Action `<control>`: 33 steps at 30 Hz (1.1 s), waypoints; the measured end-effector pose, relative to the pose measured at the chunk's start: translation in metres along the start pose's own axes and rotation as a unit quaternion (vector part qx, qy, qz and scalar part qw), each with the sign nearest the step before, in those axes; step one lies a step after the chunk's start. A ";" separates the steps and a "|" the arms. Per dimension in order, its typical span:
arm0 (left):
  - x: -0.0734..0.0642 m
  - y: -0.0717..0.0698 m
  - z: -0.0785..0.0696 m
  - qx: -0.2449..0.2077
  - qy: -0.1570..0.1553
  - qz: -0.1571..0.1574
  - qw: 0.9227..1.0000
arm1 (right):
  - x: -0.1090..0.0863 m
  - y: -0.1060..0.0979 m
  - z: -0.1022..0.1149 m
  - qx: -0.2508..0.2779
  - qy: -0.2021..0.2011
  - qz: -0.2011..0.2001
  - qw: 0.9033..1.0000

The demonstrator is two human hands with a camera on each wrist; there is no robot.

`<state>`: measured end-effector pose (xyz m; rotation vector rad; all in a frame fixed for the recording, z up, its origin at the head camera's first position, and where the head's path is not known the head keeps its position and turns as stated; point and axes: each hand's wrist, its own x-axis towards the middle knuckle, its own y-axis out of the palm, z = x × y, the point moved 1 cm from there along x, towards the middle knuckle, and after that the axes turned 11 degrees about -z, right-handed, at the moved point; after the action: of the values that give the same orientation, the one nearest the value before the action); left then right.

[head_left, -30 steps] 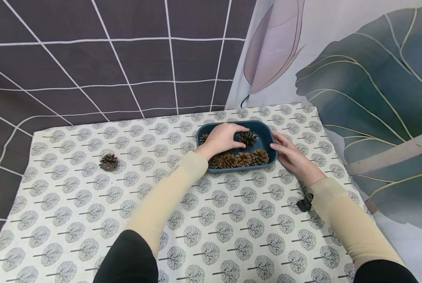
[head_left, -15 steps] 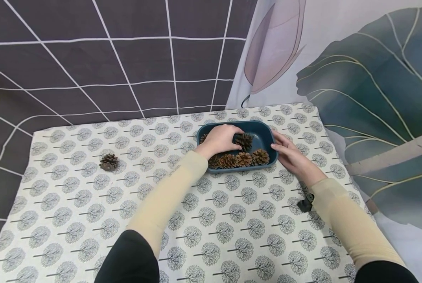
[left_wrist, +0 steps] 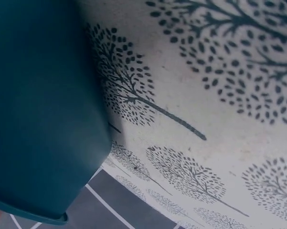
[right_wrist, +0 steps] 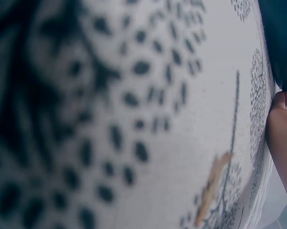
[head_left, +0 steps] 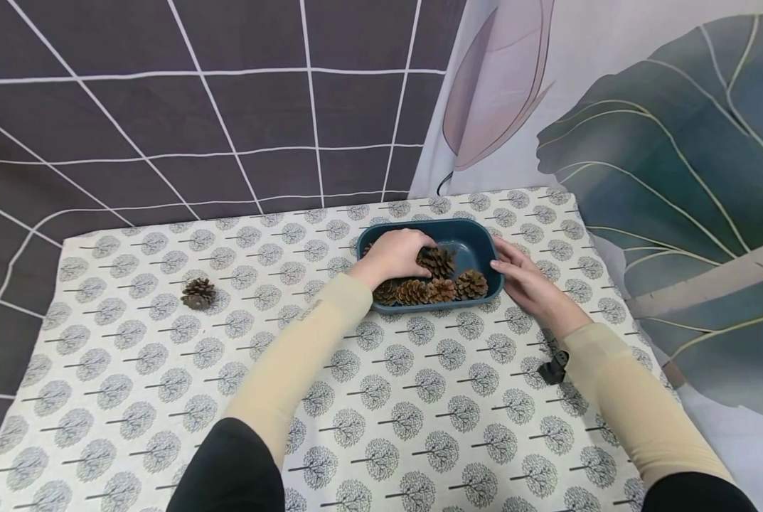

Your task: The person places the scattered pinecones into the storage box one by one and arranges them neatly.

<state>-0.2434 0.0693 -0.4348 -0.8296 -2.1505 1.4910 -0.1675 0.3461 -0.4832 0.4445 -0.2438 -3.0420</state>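
A dark teal plastic bin (head_left: 464, 231) stands near the table's far edge, with several brown pine cones in it. My left hand (head_left: 394, 256) reaches in over the left side and holds a pine cone (head_left: 440, 263) between thumb and fingers. More pine cones (head_left: 413, 291) line the near wall; others are partly hidden under that hand. At the right end my right hand (head_left: 531, 288) grips the bin, thumb on the rim and fingers along the outer wall. The left wrist view shows the bin's outer wall (left_wrist: 43, 109); the right wrist view catches part of my right hand (right_wrist: 281, 124).
A lone pine cone (head_left: 198, 293) lies at the left of the table, on the tree-print tablecloth (head_left: 227, 398). A dark grid-patterned curtain (head_left: 240, 107) and a leaf-print curtain (head_left: 663, 142) hang behind. A small black device (head_left: 552, 368) sits at the right wrist.
My left hand has drawn slightly left and toward me inside the bin, and the pine cone moved with it, turning. My right hand has stayed at the bin's right end.
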 end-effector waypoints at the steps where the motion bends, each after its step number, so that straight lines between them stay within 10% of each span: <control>1: 0.000 0.000 0.000 -0.001 0.002 0.001 1.000 | 0.000 0.000 0.000 0.002 0.001 0.000 1.000; 19: -0.016 -0.023 0.010 -0.080 0.024 -0.042 0.996 | 0.000 0.001 -0.001 -0.002 0.003 -0.006 1.000; 33: -0.079 -0.058 0.058 -0.111 -0.015 -0.121 0.986 | 0.000 -0.001 -0.001 0.003 -0.010 0.002 1.000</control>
<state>-0.2341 -0.0388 -0.4004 -0.5918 -2.3727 1.1677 -0.1668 0.3468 -0.4841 0.4139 -0.2554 -3.0434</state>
